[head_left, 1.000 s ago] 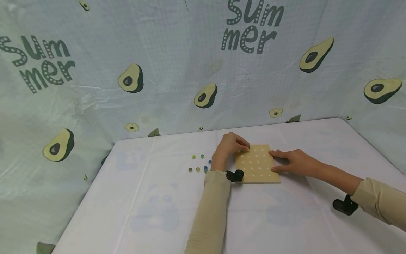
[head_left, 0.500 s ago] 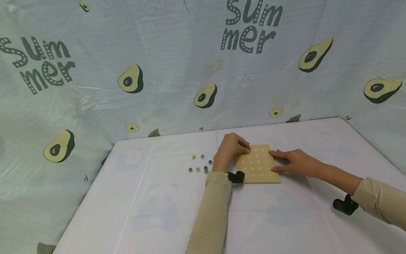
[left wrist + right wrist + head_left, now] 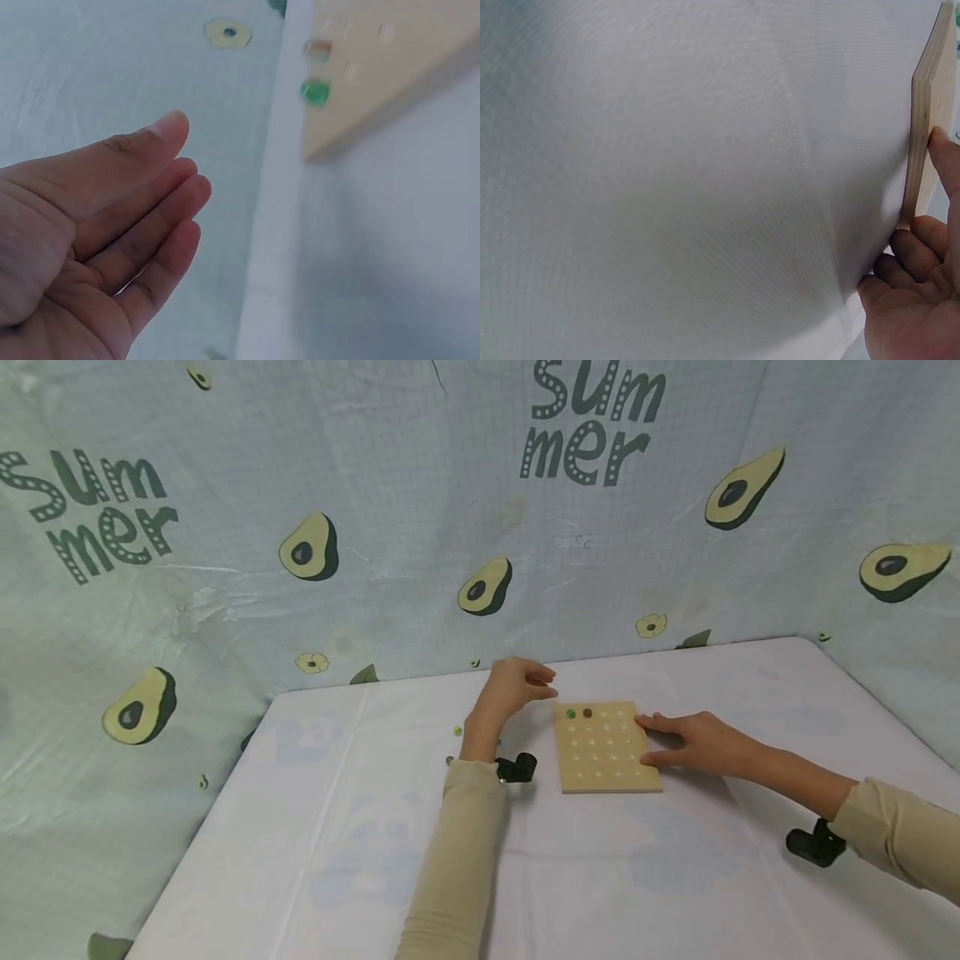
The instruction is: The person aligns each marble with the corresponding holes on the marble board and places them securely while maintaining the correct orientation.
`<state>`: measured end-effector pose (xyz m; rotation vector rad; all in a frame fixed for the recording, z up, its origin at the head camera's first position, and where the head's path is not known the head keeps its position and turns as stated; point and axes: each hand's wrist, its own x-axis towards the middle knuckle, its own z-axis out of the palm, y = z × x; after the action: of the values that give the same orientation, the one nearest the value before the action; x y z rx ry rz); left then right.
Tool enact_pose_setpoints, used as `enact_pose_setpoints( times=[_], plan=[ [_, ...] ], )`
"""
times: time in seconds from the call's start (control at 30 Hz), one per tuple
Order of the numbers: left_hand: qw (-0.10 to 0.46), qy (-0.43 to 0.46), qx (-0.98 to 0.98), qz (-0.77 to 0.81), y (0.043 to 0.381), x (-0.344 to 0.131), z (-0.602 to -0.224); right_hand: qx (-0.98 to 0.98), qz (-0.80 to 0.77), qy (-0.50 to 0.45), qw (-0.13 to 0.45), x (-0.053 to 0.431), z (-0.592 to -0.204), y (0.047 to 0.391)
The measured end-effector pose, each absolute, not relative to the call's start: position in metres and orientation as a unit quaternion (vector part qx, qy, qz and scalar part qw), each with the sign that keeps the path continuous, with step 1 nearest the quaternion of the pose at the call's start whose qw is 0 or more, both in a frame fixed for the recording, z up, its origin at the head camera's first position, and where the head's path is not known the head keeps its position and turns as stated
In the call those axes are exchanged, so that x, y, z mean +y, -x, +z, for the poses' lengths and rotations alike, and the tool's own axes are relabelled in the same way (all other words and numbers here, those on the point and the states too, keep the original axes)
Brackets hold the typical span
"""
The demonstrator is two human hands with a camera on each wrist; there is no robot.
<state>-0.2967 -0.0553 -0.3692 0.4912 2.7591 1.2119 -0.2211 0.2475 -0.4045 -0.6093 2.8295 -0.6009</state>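
Note:
A square wooden board [image 3: 609, 752] with rows of small hollows lies on the table. In its far-left hollows sit a green marble [image 3: 571, 714] and a brown marble [image 3: 587, 713]. My left hand [image 3: 510, 689] is above the table, left of the board's far corner; in the left wrist view its fingers are loosely bent, with nothing between them and the thumb. My right hand [image 3: 697, 745] rests at the board's right edge, its thumb and fingertips touching the wood. A yellow-green marble [image 3: 457, 731] lies loose beyond my left forearm, which hides other marbles.
A white cloth [image 3: 360, 860] with faint panda prints covers the table. Behind it hangs a pale sheet [image 3: 405, 510] with avocado prints and lettering. Each wrist carries a small black camera, such as the left one [image 3: 517, 768].
My left hand has let go of the brown marble in its hollow, then moved left and up off the board. The right hand and the board have stayed put.

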Motion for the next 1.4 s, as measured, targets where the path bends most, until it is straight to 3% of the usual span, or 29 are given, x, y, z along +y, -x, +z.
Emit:
enact_pose_setpoints(
  times=[0.2, 0.4, 0.7, 0.9, 1.4],
  plan=[
    [0.027, -0.171, 0.916, 0.363, 0.296, -0.096, -0.351, 0.955, -0.203, 0.195, 0.096, 0.251, -0.402, 0.221],
    [0.054, -0.185, 0.919, 0.345, 0.286, -0.149, -0.338, 0.952, -0.209, 0.195, 0.107, 0.247, -0.405, 0.222],
    [0.07, -0.203, 0.932, 0.291, 0.275, -0.209, -0.35, 0.953, -0.208, 0.196, 0.103, 0.245, -0.404, 0.22],
    [0.062, -0.258, 0.934, 0.241, 0.272, -0.219, -0.362, 0.954, -0.205, 0.191, 0.107, 0.245, -0.403, 0.221],
    [0.063, -0.295, 0.934, 0.193, 0.285, -0.206, -0.381, 0.954, -0.204, 0.19, 0.11, 0.247, -0.403, 0.222]
  ],
)
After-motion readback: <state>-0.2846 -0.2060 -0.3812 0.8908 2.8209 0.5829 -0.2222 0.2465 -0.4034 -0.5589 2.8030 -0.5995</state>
